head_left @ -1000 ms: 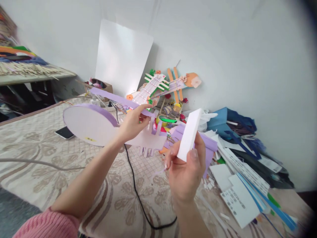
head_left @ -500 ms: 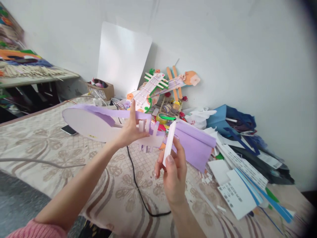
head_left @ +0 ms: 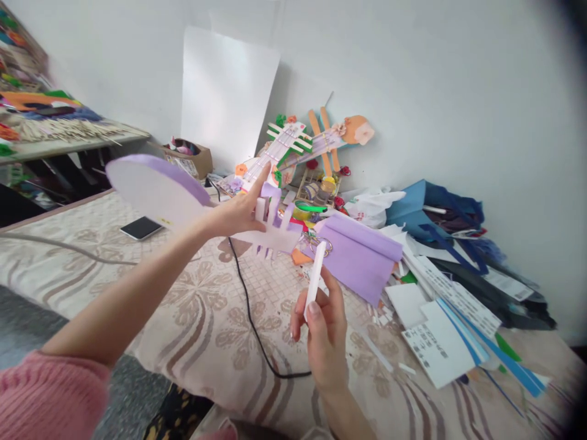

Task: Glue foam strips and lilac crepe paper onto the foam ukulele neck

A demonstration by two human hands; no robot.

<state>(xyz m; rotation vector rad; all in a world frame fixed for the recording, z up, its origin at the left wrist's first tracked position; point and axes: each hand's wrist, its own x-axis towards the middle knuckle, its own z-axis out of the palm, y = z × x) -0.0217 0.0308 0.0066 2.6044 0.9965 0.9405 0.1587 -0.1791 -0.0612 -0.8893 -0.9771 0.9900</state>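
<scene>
My left hand (head_left: 243,214) grips the neck of a white and purple craft lute (head_left: 156,189), its thumb and index finger apart. The lute's rounded body points left above the table, and slotted tabs show at its neck end, right of my fingers. Some of the neck is hidden behind the hand. In my right hand (head_left: 323,324) a narrow white strip (head_left: 315,275) is pinched between thumb and fingers, tilted nearly upright. Just behind that strip, scissors (head_left: 324,243) lie partly on a purple sheet (head_left: 355,260).
Decorated craft lutes (head_left: 279,150) lean at the back near a white board (head_left: 227,98). A black cable (head_left: 247,305) crosses the patterned cloth. A phone (head_left: 140,228) lies left, below the lute's body. Card pieces (head_left: 440,348) and a blue bag (head_left: 413,205) crowd the right.
My left hand has lifted and turned the lute, its rounded end rising up and leftward. My right hand keeps the white strip, now slightly lower and farther from the lute.
</scene>
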